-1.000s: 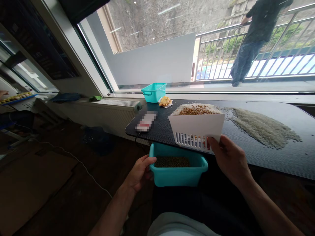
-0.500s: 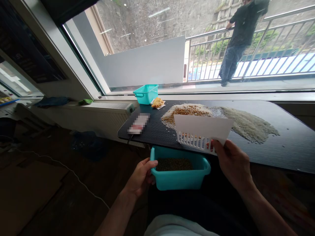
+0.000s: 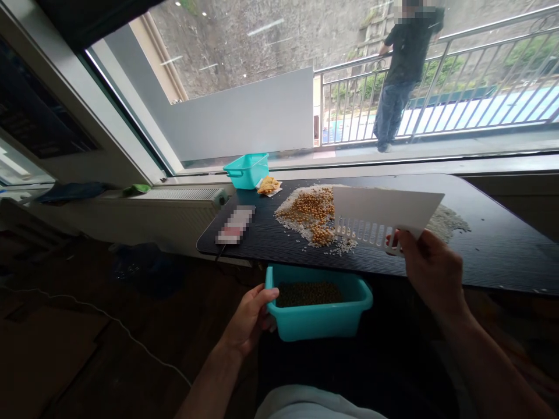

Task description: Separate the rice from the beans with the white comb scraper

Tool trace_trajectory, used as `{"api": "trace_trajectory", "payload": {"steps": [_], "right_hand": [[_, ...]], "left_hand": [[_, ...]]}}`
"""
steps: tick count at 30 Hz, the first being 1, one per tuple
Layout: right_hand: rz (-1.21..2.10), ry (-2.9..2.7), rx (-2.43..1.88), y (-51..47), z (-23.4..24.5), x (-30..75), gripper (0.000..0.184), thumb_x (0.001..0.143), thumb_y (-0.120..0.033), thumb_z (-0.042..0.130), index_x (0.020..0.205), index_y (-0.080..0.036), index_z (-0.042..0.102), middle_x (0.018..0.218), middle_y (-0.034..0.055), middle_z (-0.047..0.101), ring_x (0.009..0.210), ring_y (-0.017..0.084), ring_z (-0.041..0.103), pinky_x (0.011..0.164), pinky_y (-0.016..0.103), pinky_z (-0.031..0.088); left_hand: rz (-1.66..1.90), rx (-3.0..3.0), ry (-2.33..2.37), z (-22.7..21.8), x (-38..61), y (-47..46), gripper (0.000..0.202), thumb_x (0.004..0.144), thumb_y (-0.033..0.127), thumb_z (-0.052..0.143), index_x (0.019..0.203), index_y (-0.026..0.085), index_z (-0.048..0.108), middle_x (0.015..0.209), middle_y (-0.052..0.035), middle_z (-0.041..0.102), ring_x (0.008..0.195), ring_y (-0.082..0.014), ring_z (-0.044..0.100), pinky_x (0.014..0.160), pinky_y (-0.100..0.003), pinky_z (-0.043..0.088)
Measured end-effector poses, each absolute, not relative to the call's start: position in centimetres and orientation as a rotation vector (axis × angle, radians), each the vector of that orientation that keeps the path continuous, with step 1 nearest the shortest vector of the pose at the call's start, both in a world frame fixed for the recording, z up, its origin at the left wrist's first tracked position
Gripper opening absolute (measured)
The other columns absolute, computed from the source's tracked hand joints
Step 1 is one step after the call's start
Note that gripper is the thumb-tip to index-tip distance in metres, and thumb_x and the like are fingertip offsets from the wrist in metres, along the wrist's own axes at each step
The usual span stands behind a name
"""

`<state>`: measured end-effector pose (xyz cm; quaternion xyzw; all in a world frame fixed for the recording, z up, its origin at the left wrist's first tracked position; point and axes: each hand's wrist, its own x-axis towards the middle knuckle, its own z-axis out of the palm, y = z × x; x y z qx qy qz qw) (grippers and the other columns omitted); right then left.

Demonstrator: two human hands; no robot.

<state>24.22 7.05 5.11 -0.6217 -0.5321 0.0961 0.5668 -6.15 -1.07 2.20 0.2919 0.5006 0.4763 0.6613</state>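
Right fingers [image 3: 409, 245] tight on a slotted, flat white panel [image 3: 386, 206], left fingers [image 3: 265, 295] on a smooth turquoise tub [image 3: 319, 323].

Smooth plastic tub [image 3: 323, 323] (faintly glossy), grained tabletop [image 3: 271, 235]

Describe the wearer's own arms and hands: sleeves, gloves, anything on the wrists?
Left hand and right hand are ungloved. Both forearms are bare, no sleeve in view. No watch, bracelet, cable or marking that I can make out. A pale top shows at the bottom edge.
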Motion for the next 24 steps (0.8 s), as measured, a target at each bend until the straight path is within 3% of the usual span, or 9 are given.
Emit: {"api": "trace_trajectory", "payload": {"steps": [9,24], "right_hand": [[0.409,-1.281,-1.362,6.2,5.6,22.2,0.024,0.081,-0.049,0.065,0.078,-0.025,0.068,0.069,0.0004,0.073,0.063,0.020,0.068,0.059,0.031,0.053],[0.422,-1.289,-1.403,4.9,6.6,21.7,0.024,0.078,-0.050,0.062,0.074,-0.026,0.066,0.066,0.0015,0.071,0.061,0.021,0.066,0.058,0.031,0.051]], "left_hand": [[1.075,0.642,1.120,2.3,-6.4,-1.2,0.043,0.063,0.044,0.084,0.064,0.020,0.049,0.042,0.0117,0.038,0.036,-0.0045,0.033,0.039,-0.019,0.032],[1.078,0.633,1.154,2.7,-9.0,-2.0,0.046,0.061,0.045,0.086,0.061,0.020,0.048,0.043,0.0110,0.038,0.037,-0.0044,0.033,0.038,-0.019,0.033]]}}
